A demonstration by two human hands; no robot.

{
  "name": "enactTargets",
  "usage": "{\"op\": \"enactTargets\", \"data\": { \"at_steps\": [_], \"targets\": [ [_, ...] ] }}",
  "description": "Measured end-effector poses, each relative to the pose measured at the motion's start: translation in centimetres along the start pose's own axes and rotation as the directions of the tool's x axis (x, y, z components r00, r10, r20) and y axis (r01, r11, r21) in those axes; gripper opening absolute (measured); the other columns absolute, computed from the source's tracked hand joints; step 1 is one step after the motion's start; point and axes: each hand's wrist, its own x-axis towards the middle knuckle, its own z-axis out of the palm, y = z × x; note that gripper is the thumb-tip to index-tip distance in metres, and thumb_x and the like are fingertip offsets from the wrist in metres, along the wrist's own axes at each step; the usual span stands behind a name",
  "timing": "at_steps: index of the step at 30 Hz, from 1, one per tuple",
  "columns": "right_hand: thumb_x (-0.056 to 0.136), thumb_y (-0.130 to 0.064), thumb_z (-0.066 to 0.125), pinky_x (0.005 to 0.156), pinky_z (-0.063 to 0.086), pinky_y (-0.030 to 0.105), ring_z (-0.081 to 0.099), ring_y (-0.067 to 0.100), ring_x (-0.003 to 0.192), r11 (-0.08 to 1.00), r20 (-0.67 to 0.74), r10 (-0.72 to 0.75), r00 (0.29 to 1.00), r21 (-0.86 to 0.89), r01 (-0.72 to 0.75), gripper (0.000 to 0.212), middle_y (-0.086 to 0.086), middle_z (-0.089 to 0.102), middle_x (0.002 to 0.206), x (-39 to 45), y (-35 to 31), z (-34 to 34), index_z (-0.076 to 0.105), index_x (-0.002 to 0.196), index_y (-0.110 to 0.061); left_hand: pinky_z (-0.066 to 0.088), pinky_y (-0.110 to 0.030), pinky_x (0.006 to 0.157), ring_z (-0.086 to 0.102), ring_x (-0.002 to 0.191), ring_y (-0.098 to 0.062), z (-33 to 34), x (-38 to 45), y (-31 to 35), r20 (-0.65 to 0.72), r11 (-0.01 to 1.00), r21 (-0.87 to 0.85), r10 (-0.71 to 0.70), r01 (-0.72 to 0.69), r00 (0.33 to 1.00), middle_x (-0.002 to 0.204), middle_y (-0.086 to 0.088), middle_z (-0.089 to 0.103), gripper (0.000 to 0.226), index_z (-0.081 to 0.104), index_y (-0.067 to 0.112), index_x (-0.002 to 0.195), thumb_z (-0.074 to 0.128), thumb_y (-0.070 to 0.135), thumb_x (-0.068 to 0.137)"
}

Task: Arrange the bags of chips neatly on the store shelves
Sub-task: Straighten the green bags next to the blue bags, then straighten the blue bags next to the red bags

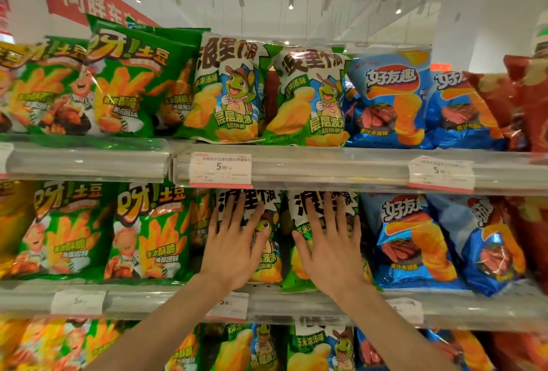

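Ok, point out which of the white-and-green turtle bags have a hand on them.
The two on the middle shelf: the left hand presses flat on the left turtle bag, the right hand on the right turtle bag. The top-shelf pair go untouched.

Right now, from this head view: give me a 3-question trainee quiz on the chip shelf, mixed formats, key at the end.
1. True or false: the left hand and the right hand each lie flat, fingers spread, on a separate turtle bag of the middle shelf.
2. Multiple choice: which bags stand directly right of the right-hand turtle bag on that shelf? A) green fries bags B) blue bags C) red bags
3. Fill in: the price tag on the upper shelf rail reads 5.__

Key: 1 true; 2 B, the blue bags; 3 90. The left-hand turtle bag is half hidden by the hand.
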Motion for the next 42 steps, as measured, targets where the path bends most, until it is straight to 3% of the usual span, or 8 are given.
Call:
{"op": "enactTargets", "data": {
  "at_steps": [15,21,23,26,31,36,40,42],
  "targets": [
    [0.099,-0.061,0.015,0.113,0.017,0.068,0.015,0.039,0.15,1.0,0.022,-0.016,1.0,-0.013,0.016,0.071,0.018,0.018,0.162,0.2,-0.4,0.7,0.024,0.156,-0.021,0.002,-0.054,0.124,-0.009,0.154,-0.025,-0.2,0.0,0.1,0.008,1.0,0.018,-0.003,0.003,1.0,0.168,-0.008,0.0,0.065,0.005,0.037,0.159,0.001,0.062,0.1],
    [0.096,-0.066,0.004,0.121,-0.002,0.056,-0.017,0.022,0.151,0.989,0.044,-0.023,0.999,0.148,0.016,0.072,0.004,-0.01,0.166,0.1,0.3,-0.5,-0.002,0.158,-0.028,0.003,-0.054,0.124,0.006,0.155,-0.025,-0.4,-0.1,0.0,-0.044,0.998,-0.064,0.015,-0.018,0.999,0.166,-0.008,0.015,0.062,0.024,0.033,0.157,0.013,0.06,0.102],
    [0.097,-0.064,0.01,0.123,0.001,0.051,-0.009,0.02,0.152,0.969,-0.004,-0.001,1.0,0.246,0.002,0.072,0.003,0.0,0.166,-0.1,1.1,-1.7,0.004,0.158,-0.027,0.008,-0.053,0.124,0.017,0.153,-0.026,-0.9,-0.1,0.8,-0.1,0.99,-0.138,0.006,-0.02,0.995,0.163,-0.008,0.026,0.061,0.033,0.029,0.154,0.018,0.057,0.102],
    [0.099,-0.058,0.027,0.12,0.02,0.048,0.021,0.026,0.148,0.939,-0.119,0.075,0.99,0.341,-0.03,0.065,0.008,0.027,0.16,-1.0,3.4,-3.6,0.024,0.153,-0.022,0.027,-0.049,0.118,0.036,0.142,-0.028,-1.8,-0.3,3.3,-0.157,0.941,-0.337,-0.024,-0.031,0.987,0.153,-0.007,0.042,0.057,0.042,0.025,0.148,0.029,0.052,0.099],
    [0.093,-0.04,0.059,0.101,0.043,0.048,0.044,0.032,0.127,0.896,-0.181,0.274,0.945,0.406,-0.182,0.052,0.013,0.048,0.136,-2.0,9.3,-6.6,0.046,0.135,-0.012,0.046,-0.039,0.101,0.05,0.123,-0.018,-2.8,-0.4,8.4,-0.148,0.782,-0.614,0.02,-0.107,0.989,0.138,-0.002,0.047,0.045,0.046,0.024,0.141,0.053,0.035,0.098],
    [0.09,-0.028,0.067,0.094,0.047,0.043,0.051,0.036,0.119,0.877,0.049,0.313,0.949,0.369,-0.308,0.055,0.015,0.05,0.132,-2.3,16.4,-8.1,0.045,0.138,-0.014,0.053,-0.026,0.087,0.058,0.095,0.002,-3.2,0.3,14.7,-0.013,0.67,-0.734,0.148,-0.11,0.989,0.131,0.01,0.042,0.047,0.043,0.034,0.142,0.059,0.028,0.097],
    [0.093,-0.041,0.061,0.092,0.049,0.041,0.054,0.033,0.12,0.9,0.241,0.207,0.948,0.334,-0.281,0.066,0.009,0.041,0.148,-2.2,20.4,-8.4,0.03,0.149,-0.027,0.047,-0.024,0.103,0.051,0.115,-0.003,-2.5,1.5,20.3,0.166,0.606,-0.796,0.207,0.007,0.964,0.139,0.009,0.035,0.05,0.039,0.044,0.14,0.061,0.03,0.097],
    [0.096,-0.04,0.057,0.087,0.05,0.04,0.058,0.034,0.115,0.917,0.313,0.164,0.935,0.3,-0.262,0.067,0.009,0.036,0.151,-1.8,21.9,-8.2,0.023,0.152,-0.027,0.04,-0.026,0.108,0.049,0.124,-0.012,-1.8,2.6,22.6,0.228,0.65,-0.758,0.187,0.054,0.956,0.149,0.006,0.03,0.056,0.033,0.043,0.146,0.059,0.032,0.097]
  ]
}}
